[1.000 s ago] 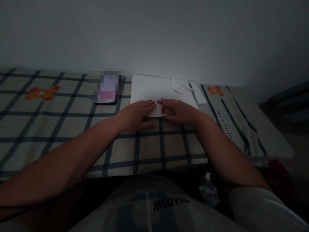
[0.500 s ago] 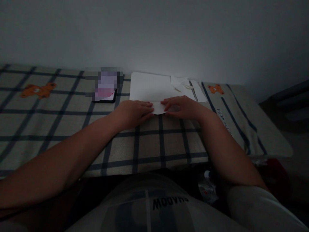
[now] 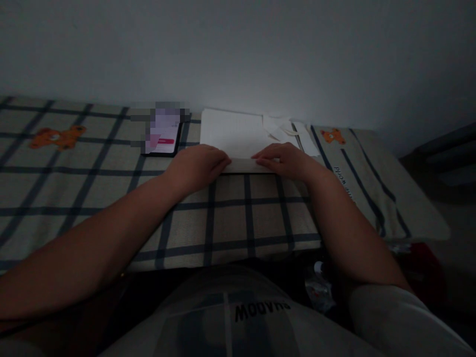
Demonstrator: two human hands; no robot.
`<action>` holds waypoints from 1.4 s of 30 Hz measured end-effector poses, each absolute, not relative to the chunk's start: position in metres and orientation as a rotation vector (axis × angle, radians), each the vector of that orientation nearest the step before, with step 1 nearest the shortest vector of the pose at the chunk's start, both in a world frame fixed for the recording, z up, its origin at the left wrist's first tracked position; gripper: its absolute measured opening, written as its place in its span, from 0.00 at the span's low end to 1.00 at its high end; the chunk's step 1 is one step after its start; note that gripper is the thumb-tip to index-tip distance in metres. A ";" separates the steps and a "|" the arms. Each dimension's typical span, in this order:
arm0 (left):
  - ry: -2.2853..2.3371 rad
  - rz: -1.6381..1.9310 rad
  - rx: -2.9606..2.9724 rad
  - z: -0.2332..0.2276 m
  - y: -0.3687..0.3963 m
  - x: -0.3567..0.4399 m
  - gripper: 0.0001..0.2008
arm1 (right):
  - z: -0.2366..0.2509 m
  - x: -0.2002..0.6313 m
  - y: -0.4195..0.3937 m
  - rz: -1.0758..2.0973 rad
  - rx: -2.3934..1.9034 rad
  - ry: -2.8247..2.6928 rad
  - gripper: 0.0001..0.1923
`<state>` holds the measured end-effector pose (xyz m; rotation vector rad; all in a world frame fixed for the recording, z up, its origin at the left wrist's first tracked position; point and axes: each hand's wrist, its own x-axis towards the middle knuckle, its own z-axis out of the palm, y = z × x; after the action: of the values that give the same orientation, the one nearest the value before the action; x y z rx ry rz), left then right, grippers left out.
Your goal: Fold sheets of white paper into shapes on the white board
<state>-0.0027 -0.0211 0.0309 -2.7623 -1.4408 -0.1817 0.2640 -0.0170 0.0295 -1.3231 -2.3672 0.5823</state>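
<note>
1 orange bear figure [image 3: 57,138] at far left, printed on the checked cloth [image 3: 228,223] — pale ground, dark blue lines — that runs back to the grey wall [image 3: 238,54]. Light in the room is dim. Next along, a phone [image 3: 167,136], screen lit, part of it blurred into blocks, lying near the wall.

Left hand [image 3: 199,166]: fingers bent and close together, thumb drawn in to them, pinching the near edge of the white paper [image 3: 230,131]. Paper lies in the middle of the cloth, right of the phone; a narrow pale band [image 3: 243,166] runs along its near edge and shows between the 2 hands. Single sheet or stack, cannot tell. Below, the person's shirt [image 3: 226,327], with dark lettering.

Right hand [image 3: 286,161]: fingers curved, thumb and fingertips brought together on the same near edge, apart from the left fingertips. Behind it, cut or torn paper scraps [image 3: 277,128] over the right part of the paper. Lower down, past the cloth's front edge, a clear bottle [image 3: 320,290] with a white cap. Farther right, a 2nd bear figure [image 3: 332,136]; nearer, printed words [image 3: 341,178] partly behind the right forearm. Low at right, something red [image 3: 426,272] — too dark to name.
</note>
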 end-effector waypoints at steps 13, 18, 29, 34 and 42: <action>-1.763 -0.264 -2.667 0.021 -0.014 -0.001 0.20 | 0.026 0.254 -0.011 0.487 -1.646 -2.261 0.11; -1.808 -0.257 -2.655 0.022 -0.013 -0.003 0.16 | 0.027 0.252 -0.012 0.533 -1.666 -2.244 0.07; -1.545 -0.545 -2.631 0.020 -0.017 -0.003 0.14 | 0.023 0.254 -0.011 0.545 -1.700 -2.196 0.07; -1.011 -0.421 -2.817 0.006 -0.027 0.005 0.20 | 0.027 0.252 -0.013 0.559 -1.692 -2.197 0.07; -0.919 -0.282 -2.840 0.005 -0.027 0.006 0.21 | 0.030 0.254 -0.018 0.743 -1.666 -2.098 0.07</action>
<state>0.0063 -0.0273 0.0048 -2.8396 -0.9195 -0.2823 0.2540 -0.0177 0.0296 -1.6660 -2.0984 0.7425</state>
